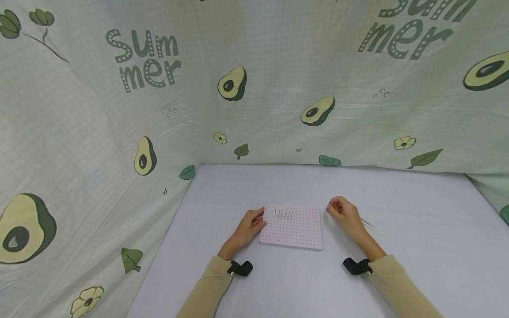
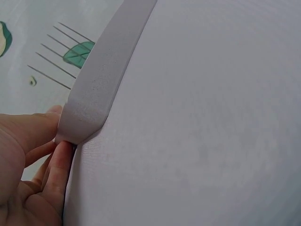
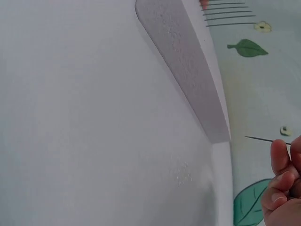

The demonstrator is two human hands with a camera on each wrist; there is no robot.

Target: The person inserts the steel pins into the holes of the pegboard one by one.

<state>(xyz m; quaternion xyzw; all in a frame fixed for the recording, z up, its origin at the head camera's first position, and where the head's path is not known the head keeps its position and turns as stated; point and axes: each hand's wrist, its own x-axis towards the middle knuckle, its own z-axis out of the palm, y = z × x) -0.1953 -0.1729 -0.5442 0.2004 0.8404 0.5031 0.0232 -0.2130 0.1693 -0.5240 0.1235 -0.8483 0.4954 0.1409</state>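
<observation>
A flat pale pink board point(image 1: 292, 234) with a grid of small holes lies on the white table. Several thin metal pins point(image 1: 283, 214) stand in a row near its far left corner. My left hand point(image 1: 248, 227) grips the board's left edge, thumb above and fingers lower in the left wrist view, where the board's thick side point(image 2: 101, 70) shows. Off the board's right side, my right hand point(image 1: 345, 216) pinches one thin metal pin point(image 3: 257, 139) between thumb and fingertip. That pin's tip points toward the board in the right wrist view.
A couple of loose thin metal pins point(image 1: 367, 223) lie on the table to the right of my right hand. A cloth printed with avocados point(image 1: 232, 84) hangs behind and to the left of the white table point(image 1: 421, 229).
</observation>
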